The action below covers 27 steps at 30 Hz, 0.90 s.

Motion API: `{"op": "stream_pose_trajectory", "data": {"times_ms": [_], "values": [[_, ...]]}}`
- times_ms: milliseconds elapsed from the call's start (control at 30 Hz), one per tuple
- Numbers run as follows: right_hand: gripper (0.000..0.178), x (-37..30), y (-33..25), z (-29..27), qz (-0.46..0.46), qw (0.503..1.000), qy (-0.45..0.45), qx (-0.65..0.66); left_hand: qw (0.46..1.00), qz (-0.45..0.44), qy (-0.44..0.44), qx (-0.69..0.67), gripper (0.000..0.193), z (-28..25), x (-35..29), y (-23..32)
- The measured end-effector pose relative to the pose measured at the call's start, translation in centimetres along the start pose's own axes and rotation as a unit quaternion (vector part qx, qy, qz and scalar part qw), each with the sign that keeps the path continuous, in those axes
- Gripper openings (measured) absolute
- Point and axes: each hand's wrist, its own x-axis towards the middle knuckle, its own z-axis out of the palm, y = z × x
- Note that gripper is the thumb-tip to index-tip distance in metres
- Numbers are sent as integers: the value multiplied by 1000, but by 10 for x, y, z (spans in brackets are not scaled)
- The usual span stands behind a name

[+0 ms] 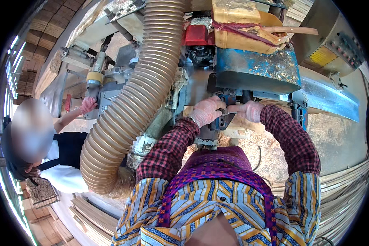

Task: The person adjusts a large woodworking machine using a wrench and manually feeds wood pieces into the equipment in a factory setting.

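Stacked timber [37,37] lines the workshop's left side. Nearer you, a co-worker's gloved hand [88,105] touches machinery, then a ribbed, translucent hose [156,61] curves down. Your gloved left hand [207,110] curls at a dark metal bracket [223,122] in front of you; your gloved right hand [252,110] reaches it with one finger extended. Whether either grips is unclear. Beyond them sit a chip-flecked blue metal hood [258,61] and a yellow container [235,14] with maroon cloth, its contents indistinct. Farther right, a metal control box [320,26] bears a yellow label [323,56], too small to read.
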Motion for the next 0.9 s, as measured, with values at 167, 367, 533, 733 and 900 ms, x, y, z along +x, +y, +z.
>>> {"op": "stream_pose_trajectory", "data": {"times_ms": [167, 367, 533, 733, 900], "values": [[40, -19, -21, -19, 96, 993, 3, -65, 999, 9, 35, 10, 38, 8, 1, -2], [43, -46, -24, 40, 157, 515, 185, 822, 997, 30, 46, 45, 38, 13, 4, -7], [51, -41, -71, 109, 185, 817, 244, 489, 997, 36, 43, 59, 36, 13, 5, -8], [57, -9, -90, 148, 202, 840, 324, 386, 999, 22, 41, 24, 35, 9, 2, -4], [58, 5, -100, 171, 153, 840, 442, 276, 999, 20, 34, 12, 36, 10, 2, -7]]}}
